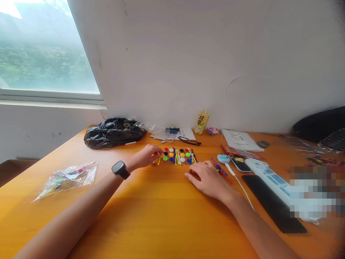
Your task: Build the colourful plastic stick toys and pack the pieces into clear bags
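My left hand (148, 157), with a dark watch on its wrist, reaches to the left end of a group of small coloured plastic discs. Its fingers are bent together at a thin yellow plastic stick (159, 160) with an arrow-like end. The discs, among them a red disc (166, 149) and a green disc (165, 158), lie in rows on the table. More coloured sticks (176, 157) lie between and beside them. My right hand (205, 177) rests on the table just right of the discs, fingers loosely spread. Blue and red sticks (220, 167) lie beyond it, partly hidden.
A black plastic bag (114, 133) and a clear bag of parts (70, 178) lie left. A yellow drink bottle (201, 122) stands by the wall. To the right are a white power strip (266, 176), a black flat pad (273, 203), a phone (240, 164) and a white cable (244, 190).
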`<state>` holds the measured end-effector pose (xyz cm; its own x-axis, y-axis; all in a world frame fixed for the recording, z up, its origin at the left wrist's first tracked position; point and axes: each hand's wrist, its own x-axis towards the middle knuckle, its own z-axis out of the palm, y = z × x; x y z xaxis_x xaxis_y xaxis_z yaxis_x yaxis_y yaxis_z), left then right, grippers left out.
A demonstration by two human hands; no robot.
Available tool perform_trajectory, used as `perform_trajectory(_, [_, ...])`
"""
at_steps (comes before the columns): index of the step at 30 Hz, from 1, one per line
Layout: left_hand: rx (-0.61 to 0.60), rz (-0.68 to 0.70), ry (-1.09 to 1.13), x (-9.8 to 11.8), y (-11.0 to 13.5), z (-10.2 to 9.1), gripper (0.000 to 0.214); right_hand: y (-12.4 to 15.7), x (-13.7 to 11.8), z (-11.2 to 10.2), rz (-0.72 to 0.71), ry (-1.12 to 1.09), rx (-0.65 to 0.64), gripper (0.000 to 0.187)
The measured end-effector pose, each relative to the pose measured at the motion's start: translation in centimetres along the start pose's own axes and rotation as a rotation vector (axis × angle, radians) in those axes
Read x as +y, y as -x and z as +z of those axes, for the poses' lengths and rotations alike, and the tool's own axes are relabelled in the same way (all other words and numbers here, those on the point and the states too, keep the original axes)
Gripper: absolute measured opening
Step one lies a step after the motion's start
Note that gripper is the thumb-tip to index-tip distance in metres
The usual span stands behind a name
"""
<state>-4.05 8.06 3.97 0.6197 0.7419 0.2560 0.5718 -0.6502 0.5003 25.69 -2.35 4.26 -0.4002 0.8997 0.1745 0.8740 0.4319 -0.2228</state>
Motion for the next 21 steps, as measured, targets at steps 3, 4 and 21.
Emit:
perform_trajectory(3, [0.007, 0.015, -0.033, -0.3, 0.0, 0.4, 0.025, 0.0, -0.1, -0.1, 0.006, -0.002, 0.0, 0.033])
perform_trajectory(4, [0.009, 0.016, -0.036, -0.4, 0.0, 0.5, 0.025, 0.0, -0.1, -0.1, 0.006, -0.001, 0.0, 0.033])
perform_trajectory(21, [0.034, 0.032, -0.012, -0.2, -0.1, 1.4, 0.03, 0.1, -0.4, -0.5, 0.027, -0.008, -0.021, 0.031])
